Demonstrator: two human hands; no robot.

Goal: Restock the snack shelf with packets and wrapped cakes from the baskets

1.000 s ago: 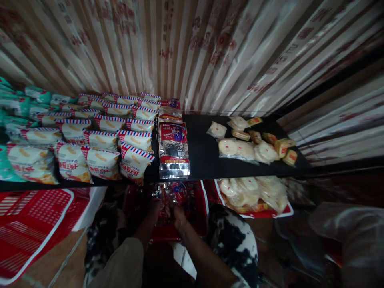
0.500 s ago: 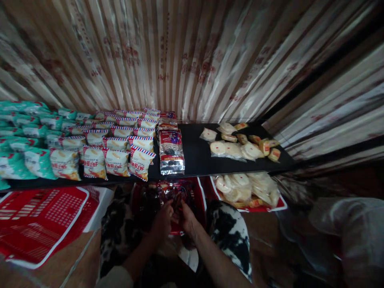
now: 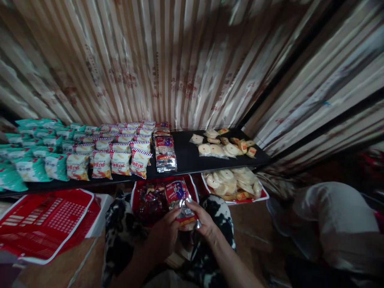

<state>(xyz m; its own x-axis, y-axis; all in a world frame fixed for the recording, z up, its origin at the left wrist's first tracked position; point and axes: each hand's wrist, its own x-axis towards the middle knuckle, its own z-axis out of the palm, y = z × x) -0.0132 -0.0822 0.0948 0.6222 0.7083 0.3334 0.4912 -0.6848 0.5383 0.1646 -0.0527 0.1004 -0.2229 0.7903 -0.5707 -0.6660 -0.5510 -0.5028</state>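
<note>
A red, blue and silver snack packet [image 3: 177,191] is held low in front of me, its printed face up. My left hand [image 3: 165,232] grips its lower left edge, fingers closed. Closed on the packet's right edge is my right hand [image 3: 202,218]. Behind the packet, a red basket [image 3: 135,200] with a white rim sits between my knees, holding dark, shiny packets [image 3: 151,200]. Similar red and silver packets [image 3: 165,150] lie in a column on the black shelf [image 3: 187,160].
White packets [image 3: 102,164] and teal packets [image 3: 33,170] fill the shelf's left side. Bagged round white biscuits [image 3: 214,150] lie on the right. A second basket [image 3: 265,196] holds more. An overturned red basket [image 3: 54,228] is at left. Another person's leg [image 3: 342,224] is at right.
The red and silver packet has come up out of the basket into clear view between my hands. My right hand has shifted right, and my head view has turned slightly.
</note>
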